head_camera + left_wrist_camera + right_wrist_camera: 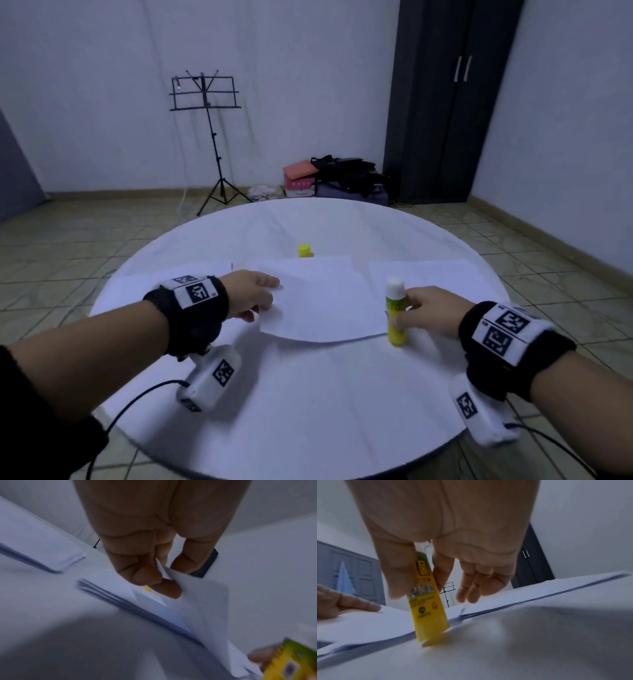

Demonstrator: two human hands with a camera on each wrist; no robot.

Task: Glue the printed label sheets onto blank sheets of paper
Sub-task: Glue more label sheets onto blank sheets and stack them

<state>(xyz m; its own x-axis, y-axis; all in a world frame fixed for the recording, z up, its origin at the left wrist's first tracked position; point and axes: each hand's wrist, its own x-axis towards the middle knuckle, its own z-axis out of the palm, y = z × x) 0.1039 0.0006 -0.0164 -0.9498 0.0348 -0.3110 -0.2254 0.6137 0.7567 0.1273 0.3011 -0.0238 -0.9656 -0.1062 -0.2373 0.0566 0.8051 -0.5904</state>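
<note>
In the head view a round white table [308, 394] is filling the lower half of the picture. The left hand [251, 294] is pinching the left edge of a white sheet [325, 301] that is lying in the middle of the table with its near edge curling up a little. The right hand [426, 310] is gripping a yellow glue stick [396, 317] with its white tip up; the stick is standing upright with its base on the table, just beside the sheet's right corner. A yellow cap [305, 250] is standing behind the sheet. More white paper is lying to the left [205, 269] and to the right [421, 274] of the middle sheet. Whether any of the paper is printed cannot be told. A black music stand [209, 137] and a dark wardrobe [445, 102] are standing by the far wall.

In the left wrist view the left hand [154, 545] is curling its fingers and thumb round a corner of the sheet [202, 601], lifting it off a stack of paper [137, 608] below. The glue stick [289, 662] is showing blurred at the lower right.

In the right wrist view the right hand [447, 540] is holding the glue stick [426, 604] between thumb and forefinger, the other fingers hanging loose, and the stick's base is touching the table [539, 642] beside the sheet [368, 623]. The left hand [347, 605] is resting on that sheet at the left
</note>
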